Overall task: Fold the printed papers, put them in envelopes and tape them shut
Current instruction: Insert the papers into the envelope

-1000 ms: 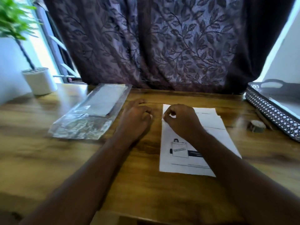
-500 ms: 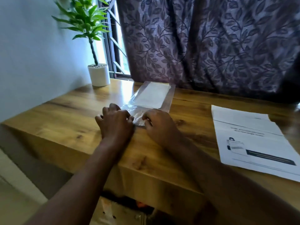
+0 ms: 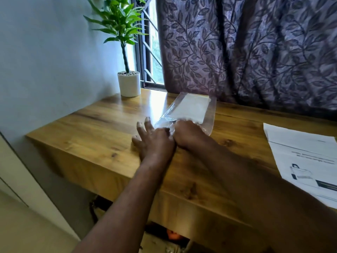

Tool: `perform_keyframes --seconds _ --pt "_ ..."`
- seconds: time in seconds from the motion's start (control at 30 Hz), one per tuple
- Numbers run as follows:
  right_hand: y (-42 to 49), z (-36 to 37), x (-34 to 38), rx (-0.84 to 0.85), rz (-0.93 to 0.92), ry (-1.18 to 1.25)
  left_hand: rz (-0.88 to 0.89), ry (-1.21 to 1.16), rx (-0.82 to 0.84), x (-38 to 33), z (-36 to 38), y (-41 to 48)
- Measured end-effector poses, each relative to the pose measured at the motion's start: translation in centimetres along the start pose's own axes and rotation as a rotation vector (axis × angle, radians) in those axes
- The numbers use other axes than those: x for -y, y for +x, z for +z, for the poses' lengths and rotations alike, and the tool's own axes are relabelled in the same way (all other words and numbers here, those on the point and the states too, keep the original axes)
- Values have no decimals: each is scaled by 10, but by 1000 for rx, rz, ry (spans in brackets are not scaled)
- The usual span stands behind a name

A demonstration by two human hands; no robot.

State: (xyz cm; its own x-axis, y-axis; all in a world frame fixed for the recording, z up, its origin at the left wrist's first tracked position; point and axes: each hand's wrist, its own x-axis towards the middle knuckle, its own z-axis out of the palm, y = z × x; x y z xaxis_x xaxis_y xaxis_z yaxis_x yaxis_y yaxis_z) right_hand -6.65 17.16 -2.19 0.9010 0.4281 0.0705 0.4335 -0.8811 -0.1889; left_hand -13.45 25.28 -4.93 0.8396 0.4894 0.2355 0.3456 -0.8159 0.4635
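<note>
Right hand closes on the near end of the clear envelope packet; left hand lies beside it, fingers spread flat, gripping nothing. Packet's long axis runs away from the grip toward the curtain. Printed papers lie well apart to the right, bare table to the left.

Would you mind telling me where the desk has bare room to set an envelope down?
Bare wood lies between the plant pot, the desk's left edge and the left hand, and again between the right hand and the printed papers. It is crowded at the plastic packet, where both hands meet.
</note>
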Motion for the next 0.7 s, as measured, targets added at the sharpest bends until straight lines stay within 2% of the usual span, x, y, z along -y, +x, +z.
perform_keyframes --seconds 0.2,0.43,0.63,0.7 --pt "8 -10 8 45 79 -51 -17 -24 -2 0 1 2" --pt "6 -9 15 -175 -54 -244 -23 -31 -48 1 3 3" --pt "28 -14 -4 67 -81 -289 -14 -57 -36 3 1 2" --pt "32 -15 -9 79 -114 -310 -12 -49 -21 3 1 2"
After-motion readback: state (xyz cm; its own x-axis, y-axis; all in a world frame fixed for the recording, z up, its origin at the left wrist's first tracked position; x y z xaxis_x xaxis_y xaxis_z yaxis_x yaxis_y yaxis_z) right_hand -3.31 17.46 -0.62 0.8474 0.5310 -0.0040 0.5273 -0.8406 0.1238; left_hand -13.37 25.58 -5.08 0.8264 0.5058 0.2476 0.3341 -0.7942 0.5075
